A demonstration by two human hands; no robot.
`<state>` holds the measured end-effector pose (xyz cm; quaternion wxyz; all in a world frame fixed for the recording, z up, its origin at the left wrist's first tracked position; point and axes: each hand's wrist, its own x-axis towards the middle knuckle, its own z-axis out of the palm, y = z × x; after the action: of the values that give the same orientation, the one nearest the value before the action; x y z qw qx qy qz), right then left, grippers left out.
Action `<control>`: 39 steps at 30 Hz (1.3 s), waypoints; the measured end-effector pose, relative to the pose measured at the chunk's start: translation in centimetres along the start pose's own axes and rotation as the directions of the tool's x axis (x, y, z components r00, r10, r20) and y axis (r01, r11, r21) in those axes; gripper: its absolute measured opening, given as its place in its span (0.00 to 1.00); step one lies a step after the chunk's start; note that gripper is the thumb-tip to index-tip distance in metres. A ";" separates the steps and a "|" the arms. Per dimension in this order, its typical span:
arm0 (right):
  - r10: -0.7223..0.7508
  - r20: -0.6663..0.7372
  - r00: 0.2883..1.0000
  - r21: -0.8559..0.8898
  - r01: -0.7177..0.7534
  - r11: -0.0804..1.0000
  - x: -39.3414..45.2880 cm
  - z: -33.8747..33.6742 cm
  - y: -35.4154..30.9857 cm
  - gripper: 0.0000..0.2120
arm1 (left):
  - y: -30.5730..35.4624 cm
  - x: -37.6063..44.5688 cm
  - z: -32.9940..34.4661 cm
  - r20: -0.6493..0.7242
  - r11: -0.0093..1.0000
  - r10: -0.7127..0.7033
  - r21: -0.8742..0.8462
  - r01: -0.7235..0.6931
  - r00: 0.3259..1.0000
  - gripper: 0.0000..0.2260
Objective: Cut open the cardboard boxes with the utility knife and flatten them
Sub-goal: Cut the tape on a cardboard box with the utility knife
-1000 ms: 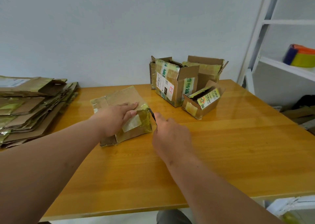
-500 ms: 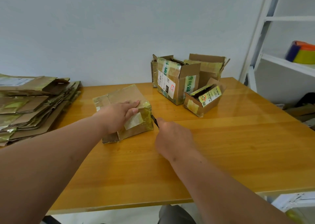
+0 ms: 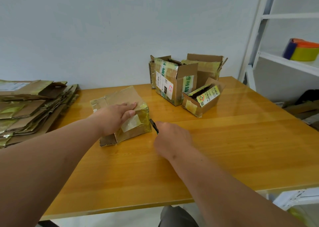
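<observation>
right hand (image 3: 170, 137) with utility knife (image 3: 154, 126) drawn back toward the person along the taped box (image 3: 124, 114) right end

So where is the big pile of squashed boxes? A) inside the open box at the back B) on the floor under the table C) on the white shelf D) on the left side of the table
D: the pile of squashed boxes lies on the left side of the table, left of the box that the left hand presses down.
</observation>
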<state>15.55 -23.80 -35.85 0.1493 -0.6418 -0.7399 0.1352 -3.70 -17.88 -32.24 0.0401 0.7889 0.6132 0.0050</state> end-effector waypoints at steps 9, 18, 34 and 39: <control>0.045 -0.010 0.999 0.035 -0.045 0.998 -0.7 -0.2 0.2 0.12 | 0.4 -0.4 -0.3 0.024 1.000 -0.009 0.023 0.008 1.000 0.24; 0.008 -0.079 0.997 0.102 0.000 0.995 -0.6 -0.5 -0.3 0.15 | -0.1 0.0 0.1 0.014 1.000 -0.003 -0.011 0.004 1.000 0.25; 0.069 0.121 0.990 -0.171 -0.048 0.984 0.3 -0.8 -1.1 0.07 | 0.0 -0.1 -0.7 0.048 0.999 0.002 -0.054 0.000 0.999 0.23; 0.076 0.150 0.986 -0.195 -0.045 0.980 0.1 -1.4 -1.1 0.11 | 0.0 -0.2 -0.8 0.056 0.999 0.018 -0.035 -0.017 0.998 0.23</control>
<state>15.11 -23.85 -34.16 0.0240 -0.6628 -0.7390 0.1180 -3.77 -18.06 -31.40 0.0708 0.7933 0.6047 -0.0065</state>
